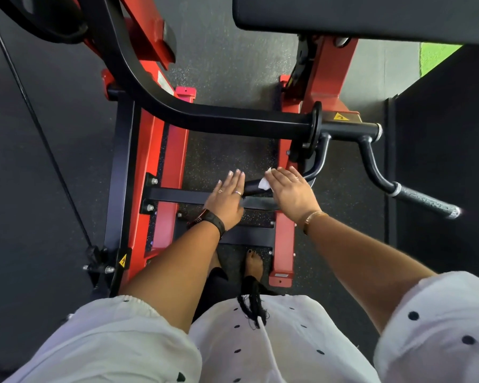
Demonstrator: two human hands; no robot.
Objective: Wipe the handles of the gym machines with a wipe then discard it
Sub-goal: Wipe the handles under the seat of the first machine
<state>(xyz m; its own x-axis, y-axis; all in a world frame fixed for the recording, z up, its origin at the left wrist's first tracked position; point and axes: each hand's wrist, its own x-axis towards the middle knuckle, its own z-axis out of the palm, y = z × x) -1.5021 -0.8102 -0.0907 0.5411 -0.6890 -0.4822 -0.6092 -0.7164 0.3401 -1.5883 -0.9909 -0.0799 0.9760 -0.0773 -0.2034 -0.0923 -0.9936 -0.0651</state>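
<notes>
**Q:** Where is the wipe located, and how are the hands disposed?

**A:** The wipe is seen as a small white crumple pressed under the fingers of the right hand, against the near handle. The right hand is curved over it, not fisted. The left hand is laid flat and open, fingers extended, just beside the handle's free end; nothing is gripped by it.

**Q:** How is the wipe expected to handle?

**A:** It is judged light, limp and probably damp, so it should be wrapped around the bar and held by finger pressure. The handle is rigid and fixed. A second handle, well to the right of the right hand, is judged not yet wiped.
</notes>
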